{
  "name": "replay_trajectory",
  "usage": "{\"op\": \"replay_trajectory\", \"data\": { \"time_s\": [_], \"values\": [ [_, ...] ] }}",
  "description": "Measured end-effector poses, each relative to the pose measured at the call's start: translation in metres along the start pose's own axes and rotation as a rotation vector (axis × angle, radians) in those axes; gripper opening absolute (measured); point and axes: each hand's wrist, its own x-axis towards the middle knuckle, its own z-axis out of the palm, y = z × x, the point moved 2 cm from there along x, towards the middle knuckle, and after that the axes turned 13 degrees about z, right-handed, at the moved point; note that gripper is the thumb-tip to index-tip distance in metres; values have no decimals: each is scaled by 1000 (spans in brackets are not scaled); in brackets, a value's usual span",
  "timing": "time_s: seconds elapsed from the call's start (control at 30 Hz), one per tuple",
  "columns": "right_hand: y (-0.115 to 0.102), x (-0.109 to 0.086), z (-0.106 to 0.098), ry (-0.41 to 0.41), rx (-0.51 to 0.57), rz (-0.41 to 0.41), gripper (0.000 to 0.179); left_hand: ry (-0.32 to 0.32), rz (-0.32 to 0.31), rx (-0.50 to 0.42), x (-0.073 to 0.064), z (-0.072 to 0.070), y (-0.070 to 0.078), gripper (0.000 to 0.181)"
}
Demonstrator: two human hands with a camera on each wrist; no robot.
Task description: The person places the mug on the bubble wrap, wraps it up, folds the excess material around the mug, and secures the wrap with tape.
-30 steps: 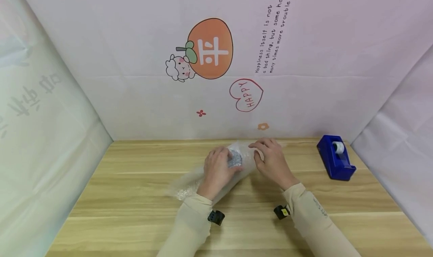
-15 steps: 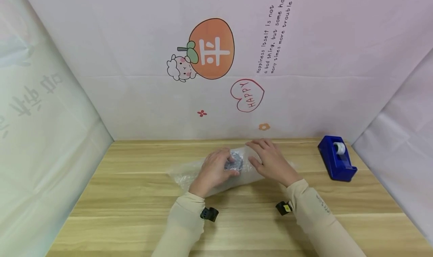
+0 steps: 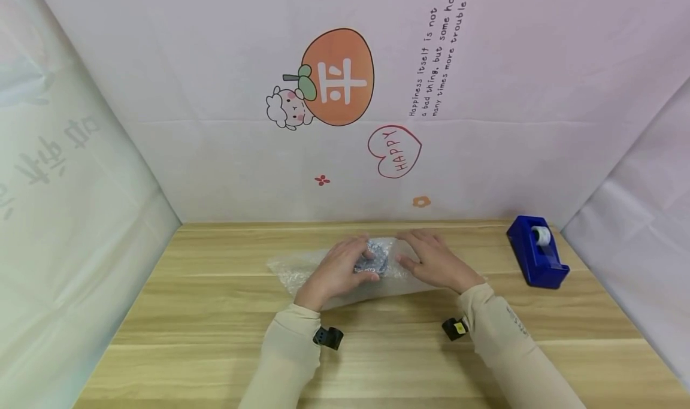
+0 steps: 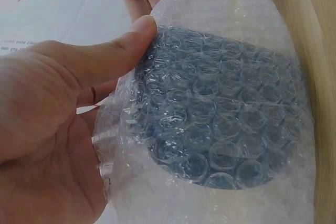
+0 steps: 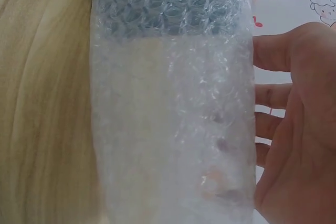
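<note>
A strip of clear bubble wrap (image 3: 396, 283) is folded around a flat blue-grey object (image 4: 226, 114) with one rounded end; its kind cannot be made out through the bubbles. My left hand (image 3: 338, 268) grips the wrapped object, with the thumb over its edge in the left wrist view and the other fingers partly hidden behind. To the right, my right hand (image 3: 433, 262) holds the far edge of the bubble wrap. In the right wrist view its thumb (image 5: 273, 53) meets that edge, while the fingertips go behind the wrap and show only faintly.
A blue tape dispenser (image 3: 536, 253) with a white roll stands at the right rear of the wooden table (image 3: 215, 349). Behind the table rises a printed white cloth wall (image 3: 215, 157), with more cloth on both sides.
The bubble wrap has swung from a slant to nearly level and come down. My left hand has shifted slightly left and lower with it; the right hand has moved slightly lower.
</note>
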Motion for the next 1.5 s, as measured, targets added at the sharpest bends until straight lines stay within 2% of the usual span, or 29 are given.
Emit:
{"op": "replay_trajectory", "data": {
  "time_s": [0.23,0.4,0.57,0.73,0.97,1.23,1.5],
  "values": [
    [2,-1,3,-34,143,5,45,19,14,-18,0,1,-4,42],
    [5,-2,6,-103,257,36,45,27,30,-23,-1,1,-5,67],
    [9,-2,11,-178,360,42,45,4,16,-59,-2,-2,-6,76],
    [13,0,14,-206,437,36,40,-30,9,-82,-1,-5,-7,82],
    [14,3,17,-199,418,46,38,-61,33,-62,1,-5,-10,84],
    [17,13,20,-209,382,89,36,-94,13,-49,2,-4,-11,84],
    [22,17,20,-274,445,167,41,-101,23,-33,4,-4,-14,82]
  ]
}}
